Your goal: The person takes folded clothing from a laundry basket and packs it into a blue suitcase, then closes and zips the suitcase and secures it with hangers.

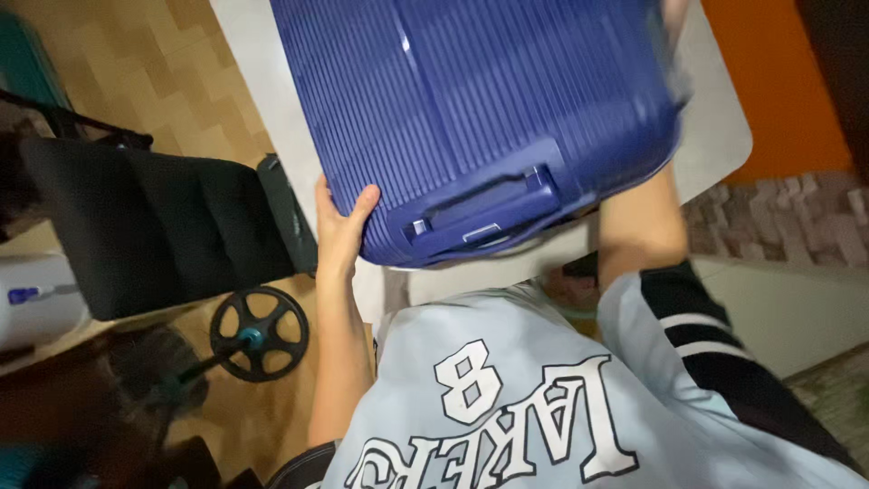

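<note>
Suitcase: big blue hard-shell suitcase (480, 100) with ribbed sides, lying flat on a pale table (724, 136) right in front of the person. The end with the recessed carry handle (484, 206) faces the person's body and hangs a bit over the table edge.

Left hand: the left hand (339, 231) is cupped on the near left corner of the suitcase, thumb pressed up against the shell. The other fingers go around or under the corner, so can't really tell how they sit.

Right hand: only the forearm shows, running up along the right side of the suitcase. The hand itself is hidden behind the case, so no telling whether its fingers are spread or gripping.

Clothes: light blue shirt (543, 407) with white lettering, dark sleeve with white stripes on the right arm.

Around: black folding chair (163, 226) to the left on a wooden parquet floor (154, 63), a small black wheel-shaped thing (260, 333) below it, orange wall (769, 81) on the far right.
</note>
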